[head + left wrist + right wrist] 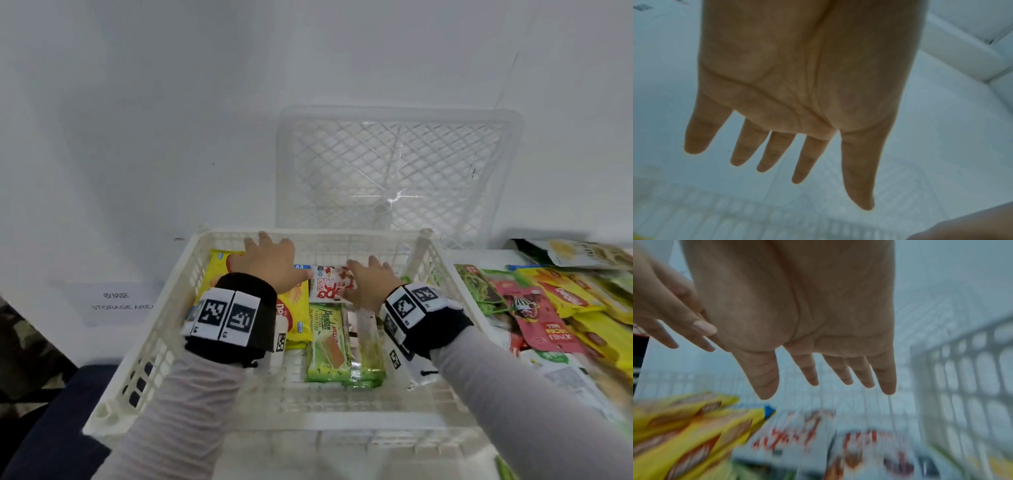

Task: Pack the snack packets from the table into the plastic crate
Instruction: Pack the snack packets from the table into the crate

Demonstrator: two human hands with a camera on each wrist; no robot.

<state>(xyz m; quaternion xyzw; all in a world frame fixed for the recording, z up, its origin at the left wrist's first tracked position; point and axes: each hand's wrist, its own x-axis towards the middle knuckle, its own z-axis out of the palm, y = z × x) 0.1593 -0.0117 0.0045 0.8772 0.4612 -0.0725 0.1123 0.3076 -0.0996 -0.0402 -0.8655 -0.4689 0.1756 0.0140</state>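
This looks like a storeroom or packing spot. A white paper sign [118, 303] on the white worktop [68, 260] reads "STORAGE AREA", and white plastic crates [397, 168] stand against a bare wall.

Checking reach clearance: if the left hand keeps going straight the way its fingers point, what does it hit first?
Likely the far wall of the crate. The left hand is open, fingertips close to that wall; depth unclear.

The head camera looks down into the crate [154, 329] from above; 2 wrist cameras look close along each palm at its wall.
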